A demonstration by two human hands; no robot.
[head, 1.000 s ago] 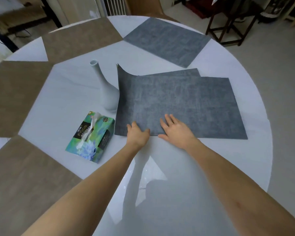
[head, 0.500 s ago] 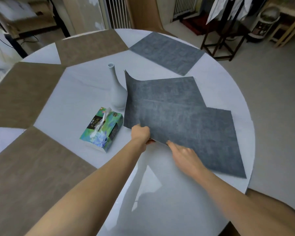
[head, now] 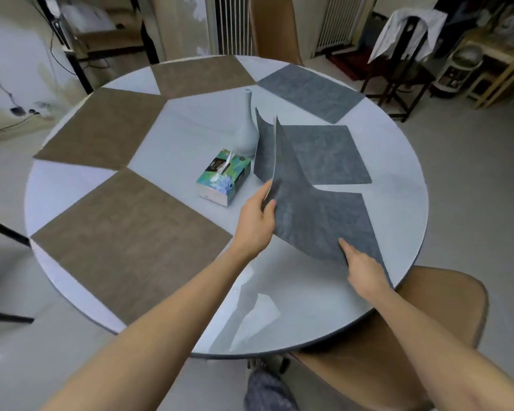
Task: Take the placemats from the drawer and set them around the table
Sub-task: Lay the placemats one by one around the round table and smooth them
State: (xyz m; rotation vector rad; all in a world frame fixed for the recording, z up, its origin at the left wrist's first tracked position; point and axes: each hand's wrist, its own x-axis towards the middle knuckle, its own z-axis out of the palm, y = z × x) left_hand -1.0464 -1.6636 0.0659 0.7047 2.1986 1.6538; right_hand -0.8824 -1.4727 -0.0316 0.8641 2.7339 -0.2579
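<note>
**Q:** Where is the placemat being handled?

**A:** The upper grey placemat [head: 318, 215] lies over the near-right part of the round table [head: 279, 307], its left edge lifted and curling upward. Its near-right corner reaches the table's rim.

**Q:** How do the hands hold it?

**A:** The left hand [head: 255, 221] pinches the raised left edge, thumb on the upper face and fingers behind. The right hand [head: 365, 269] lies on the near edge with the index finger stretched flat on the mat; whether its other fingers curl under the edge cannot be told.

**Q:** What lies beneath and beside it?

**A:** A second grey placemat [head: 330, 155] lies partly under the first, farther in on the table, its left edge also curled up just beside the pale vase [head: 247, 132]. A third grey placemat [head: 309, 90] lies flat at the far-right rim, apart from the other two.

**Q:** And the rest of the table?

**A:** Three brown placemats are laid around the left and far sides: near-left [head: 125, 241], left [head: 101, 129] and far [head: 199, 75]. A tissue box [head: 223, 179] stands near the centre, just in front of the vase. A tan chair [head: 398, 336] sits under the near-right rim.
</note>
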